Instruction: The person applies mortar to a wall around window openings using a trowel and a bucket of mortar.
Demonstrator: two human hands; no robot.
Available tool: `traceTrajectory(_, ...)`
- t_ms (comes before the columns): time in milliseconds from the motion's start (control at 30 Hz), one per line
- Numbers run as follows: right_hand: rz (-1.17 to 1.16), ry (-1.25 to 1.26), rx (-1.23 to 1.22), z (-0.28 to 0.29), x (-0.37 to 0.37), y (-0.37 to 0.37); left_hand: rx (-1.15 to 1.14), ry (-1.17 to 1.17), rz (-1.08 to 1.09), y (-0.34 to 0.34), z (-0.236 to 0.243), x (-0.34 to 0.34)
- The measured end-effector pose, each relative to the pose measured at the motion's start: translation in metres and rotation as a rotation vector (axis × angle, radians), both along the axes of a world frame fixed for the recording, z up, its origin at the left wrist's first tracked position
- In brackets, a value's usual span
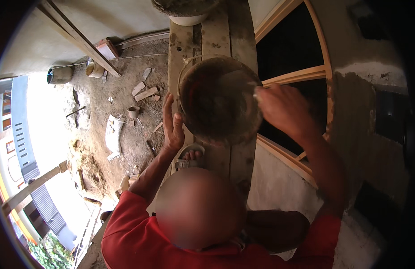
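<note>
A round dark bucket (pixel 207 63) with a mud-stained rim stands on the wooden planks in front of me. Its shadowed inside looks grey and wet, but the contents are hard to make out. My left hand (pixel 173 125) rests along the bucket's left side, fingers stretched and thumb apart. At the right rim, my right hand (pixel 283 107) is closed, with its fingers curled and blurred by motion. A pale bit shows at its fingertips, and a faint light smear lies inside the bucket beside them; what the hand holds is unclear.
Another bucket (pixel 187 20) stands at the far end of the planks (pixel 215 38). A wooden window frame (pixel 301 74) is close on the right. Below left lies dirt ground with wood scraps (pixel 146 93), a white sack (pixel 113 134) and a small pot (pixel 133 111). A slanted timber (pixel 79 38) leans beyond.
</note>
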State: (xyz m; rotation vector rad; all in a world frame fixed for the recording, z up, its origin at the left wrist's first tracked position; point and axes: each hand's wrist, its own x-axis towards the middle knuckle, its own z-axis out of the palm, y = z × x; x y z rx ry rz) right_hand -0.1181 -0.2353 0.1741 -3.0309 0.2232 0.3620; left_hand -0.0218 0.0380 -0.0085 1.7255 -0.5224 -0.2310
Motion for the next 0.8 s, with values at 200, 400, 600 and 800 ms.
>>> traceTrajectory(200, 0.137, 0.373, 0.076, -0.052, -0.013, 0.039, -0.099, 0.286, -0.045, 0.0, -0.005, -0.027)
traceTrajectory(400, 0.067, 0.165, -0.099, 0.054, -0.044, 0.015, -0.099, 0.349, -0.039, 0.02, 0.001, -0.037)
traceTrajectory(600, -0.422, 0.324, 0.299, 0.055, -0.126, -0.008, -0.048, 1.042, -0.195, 0.038, 0.032, -0.038)
traceTrajectory(800, -0.611, 0.277, 0.568, 0.025, -0.191, 0.038, -0.199, 1.238, -0.405, 0.018, 0.03, -0.076)
